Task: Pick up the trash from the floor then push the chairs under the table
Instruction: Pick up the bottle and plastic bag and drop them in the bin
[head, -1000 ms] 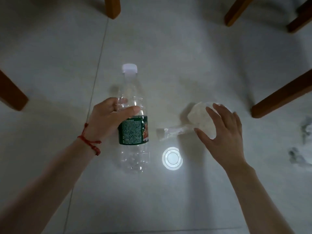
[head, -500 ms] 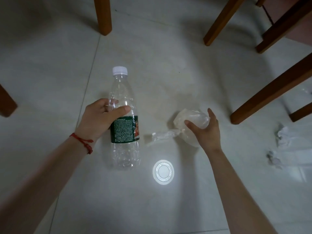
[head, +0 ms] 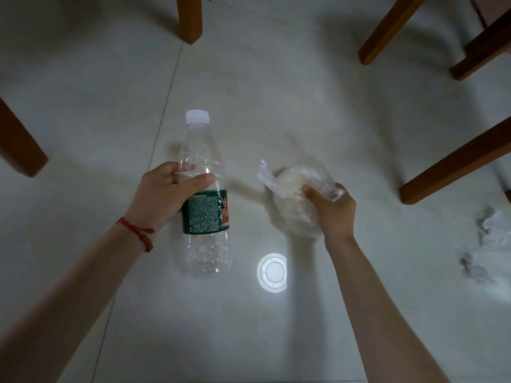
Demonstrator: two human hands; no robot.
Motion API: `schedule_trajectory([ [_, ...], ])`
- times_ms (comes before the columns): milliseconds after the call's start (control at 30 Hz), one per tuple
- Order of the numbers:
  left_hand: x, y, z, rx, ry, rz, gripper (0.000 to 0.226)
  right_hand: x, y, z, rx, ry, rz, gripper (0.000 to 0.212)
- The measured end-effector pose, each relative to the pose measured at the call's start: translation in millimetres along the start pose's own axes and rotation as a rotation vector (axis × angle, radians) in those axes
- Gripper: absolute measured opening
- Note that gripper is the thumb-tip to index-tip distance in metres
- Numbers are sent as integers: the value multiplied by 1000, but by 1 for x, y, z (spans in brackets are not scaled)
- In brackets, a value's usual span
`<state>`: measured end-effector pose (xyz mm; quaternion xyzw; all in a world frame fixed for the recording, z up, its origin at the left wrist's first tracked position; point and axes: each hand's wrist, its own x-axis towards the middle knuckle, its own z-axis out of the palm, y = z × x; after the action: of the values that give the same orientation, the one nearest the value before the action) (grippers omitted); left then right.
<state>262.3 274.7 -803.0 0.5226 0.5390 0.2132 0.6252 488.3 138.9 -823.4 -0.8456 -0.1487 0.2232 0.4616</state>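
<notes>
An empty clear plastic bottle (head: 206, 217) with a white cap and a green label is held above the floor, my left hand (head: 166, 193) wrapped around its middle. My right hand (head: 330, 207) grips a crumpled clear plastic bag (head: 297, 194) with pale contents, lifted off the floor, its twisted end sticking up to the left. Crumpled white paper (head: 495, 228) lies on the tiled floor at the right edge, with another scrap (head: 475, 269) below it.
Brown wooden chair and table legs stand around: one at top centre (head: 189, 17), one at the left edge (head: 19, 142), several at the upper right (head: 453, 161). A bright round light reflection (head: 272, 273) shows on the pale tile floor between my arms.
My right hand closed on the plastic bag and lifted it from the floor. The view shifted, bringing crumpled paper into sight at the right. The left hand keeps holding the bottle.
</notes>
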Motion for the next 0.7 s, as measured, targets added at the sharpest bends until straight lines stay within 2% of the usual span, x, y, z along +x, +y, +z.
schedule_trajectory([
  [167,-12,-10,-15,16,39,-47,52,-18,-16,9,-30,6,-46,21],
  [300,-34,-11,-23,7,31,-40,31,-37,-30,9,2,1,-17,29],
  [367,-44,-9,-26,9,25,-37,28,-46,-35,6,24,1,-2,32],
  [533,-73,4,-38,21,67,-84,60,-74,-52,-12,21,-15,4,31],
  [633,-97,22,-47,16,70,-111,62,-92,-70,-27,7,-34,-15,28],
  [700,-115,38,-53,29,54,-124,71,-105,-84,-37,4,-45,-24,26],
])
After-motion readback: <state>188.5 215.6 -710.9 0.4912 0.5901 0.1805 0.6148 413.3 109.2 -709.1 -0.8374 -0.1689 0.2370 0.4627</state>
